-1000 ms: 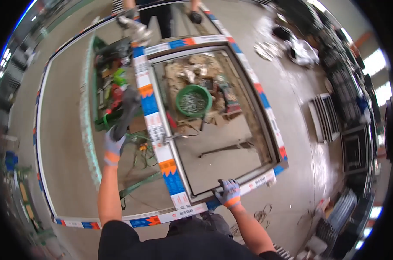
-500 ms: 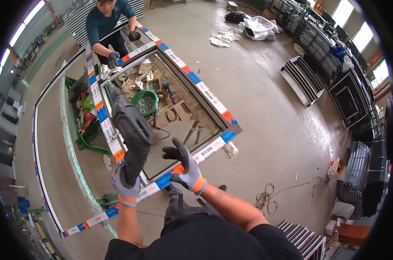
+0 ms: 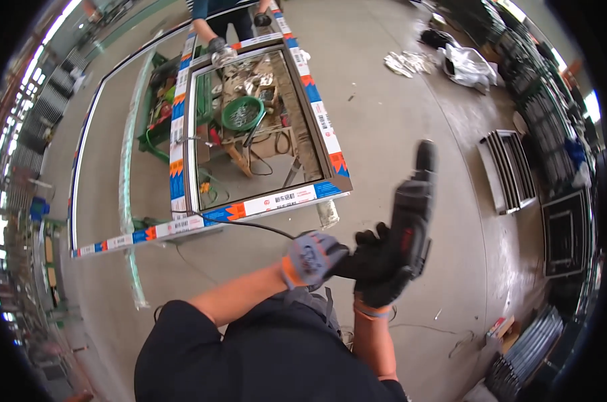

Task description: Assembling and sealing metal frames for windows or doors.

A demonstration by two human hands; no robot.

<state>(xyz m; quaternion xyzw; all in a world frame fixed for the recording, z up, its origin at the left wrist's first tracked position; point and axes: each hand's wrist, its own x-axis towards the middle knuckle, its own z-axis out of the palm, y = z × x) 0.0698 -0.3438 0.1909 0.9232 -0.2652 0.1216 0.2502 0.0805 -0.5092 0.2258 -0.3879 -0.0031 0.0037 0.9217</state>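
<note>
A black corded power drill is held off to the right of the frame, its nose pointing away from me and upward. My right hand, in a grey and black glove, is closed around the drill's rear body. My left hand grips the lower end of its handle, where the dark cord runs off leftward over the frame's near edge. Beyond my hands lies a rectangular metal frame wrapped in white, blue and orange printed tape.
A co-worker's gloved hand rests by the frame's far left corner. Through the opening show a green bowl of screws and a cluttered bench. A larger taped frame extends left. Stacked dark frames and white sacking lie on the right-hand floor.
The drill has swung from above the frame's left side to the right, away from it. My right hand, open before, now holds its body. My view has turned rightward.
</note>
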